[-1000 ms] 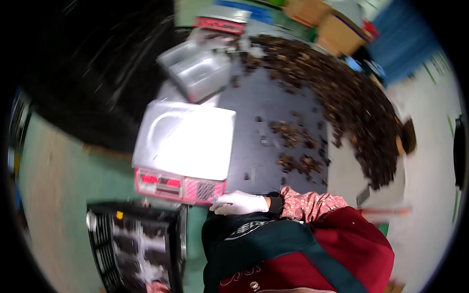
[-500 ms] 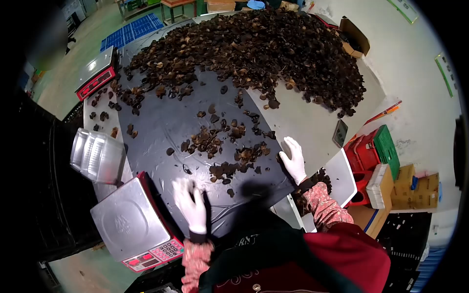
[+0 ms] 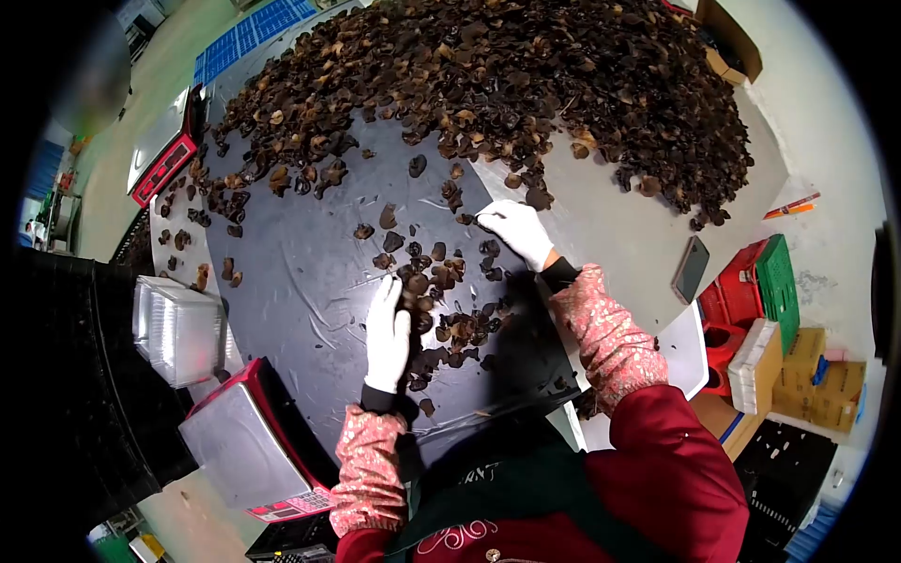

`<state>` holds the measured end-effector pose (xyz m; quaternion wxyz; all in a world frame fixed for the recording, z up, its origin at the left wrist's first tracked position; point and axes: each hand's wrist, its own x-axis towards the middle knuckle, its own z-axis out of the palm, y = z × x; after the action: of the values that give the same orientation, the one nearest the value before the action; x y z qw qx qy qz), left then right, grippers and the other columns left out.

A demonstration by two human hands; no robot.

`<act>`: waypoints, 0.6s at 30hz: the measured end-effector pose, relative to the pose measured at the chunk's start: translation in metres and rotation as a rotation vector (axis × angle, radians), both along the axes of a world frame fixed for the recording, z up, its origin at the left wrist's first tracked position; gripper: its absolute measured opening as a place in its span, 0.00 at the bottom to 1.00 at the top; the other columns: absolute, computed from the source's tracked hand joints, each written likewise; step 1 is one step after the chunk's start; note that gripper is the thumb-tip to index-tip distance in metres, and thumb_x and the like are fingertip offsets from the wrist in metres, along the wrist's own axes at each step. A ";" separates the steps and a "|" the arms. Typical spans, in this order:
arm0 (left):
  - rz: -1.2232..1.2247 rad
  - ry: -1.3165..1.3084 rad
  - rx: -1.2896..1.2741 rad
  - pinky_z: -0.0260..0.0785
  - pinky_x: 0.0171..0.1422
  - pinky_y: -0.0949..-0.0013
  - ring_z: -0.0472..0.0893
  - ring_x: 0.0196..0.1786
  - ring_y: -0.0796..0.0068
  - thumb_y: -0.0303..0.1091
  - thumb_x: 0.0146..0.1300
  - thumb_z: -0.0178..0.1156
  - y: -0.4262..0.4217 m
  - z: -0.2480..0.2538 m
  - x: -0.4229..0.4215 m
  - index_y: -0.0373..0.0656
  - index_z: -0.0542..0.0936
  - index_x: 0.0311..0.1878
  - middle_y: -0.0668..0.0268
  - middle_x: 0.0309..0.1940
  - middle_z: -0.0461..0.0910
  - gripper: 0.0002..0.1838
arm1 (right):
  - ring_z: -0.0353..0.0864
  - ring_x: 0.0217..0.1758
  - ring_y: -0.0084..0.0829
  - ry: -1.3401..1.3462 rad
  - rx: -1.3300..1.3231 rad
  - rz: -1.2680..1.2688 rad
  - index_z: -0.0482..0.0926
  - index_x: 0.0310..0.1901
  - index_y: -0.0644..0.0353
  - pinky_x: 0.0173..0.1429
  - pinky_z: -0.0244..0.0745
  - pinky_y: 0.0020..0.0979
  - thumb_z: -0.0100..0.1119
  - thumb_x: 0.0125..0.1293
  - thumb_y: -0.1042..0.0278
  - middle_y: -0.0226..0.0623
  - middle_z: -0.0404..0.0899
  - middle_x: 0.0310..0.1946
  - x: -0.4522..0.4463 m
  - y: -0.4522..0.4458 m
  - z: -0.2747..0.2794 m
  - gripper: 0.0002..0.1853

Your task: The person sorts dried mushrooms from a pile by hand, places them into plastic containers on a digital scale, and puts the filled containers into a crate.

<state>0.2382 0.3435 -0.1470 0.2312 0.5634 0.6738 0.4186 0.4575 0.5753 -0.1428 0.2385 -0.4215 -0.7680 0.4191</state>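
Observation:
Dark brown, curled wood ear mushrooms lie loose in a small group (image 3: 460, 328) on the dark sheet (image 3: 282, 272) covering the table. My left hand (image 3: 387, 338), in a white glove, rests at the left side of this group, fingers stretched out and pointing away from me, the edge touching a few pieces. Farther out, my right hand (image 3: 518, 232), also gloved in white, reaches leftward over the sheet's right edge. Its fingers are extended close together, their tips beside a few wood ear pieces (image 3: 465, 219). Nothing visible is held in either hand.
A large heap of wood ear mushrooms (image 3: 507, 84) covers the far table. At left stand a scale (image 3: 249, 441), clear plastic containers (image 3: 178, 328) and another scale (image 3: 164, 145). A phone (image 3: 691, 269) lies at right, near a red crate (image 3: 741, 281) and a white bin (image 3: 690, 352).
My left hand has moved forward to the loose wood ear pieces. My right hand has gone forward and left, from the sheet's right edge toward the farther pieces. The camera view has shifted.

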 end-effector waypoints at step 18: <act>-0.371 0.279 0.000 0.43 0.82 0.53 0.61 0.76 0.55 0.37 0.75 0.43 0.062 -0.002 -0.030 0.41 0.70 0.70 0.56 0.71 0.68 0.24 | 0.71 0.69 0.48 0.088 0.373 0.306 0.72 0.65 0.64 0.73 0.64 0.40 0.62 0.66 0.66 0.50 0.74 0.63 0.023 -0.056 0.001 0.27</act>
<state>0.2082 0.4053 -0.1490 0.2090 0.7300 0.5841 0.2868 0.4800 0.5194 -0.1421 0.2790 -0.2303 -0.8759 0.3194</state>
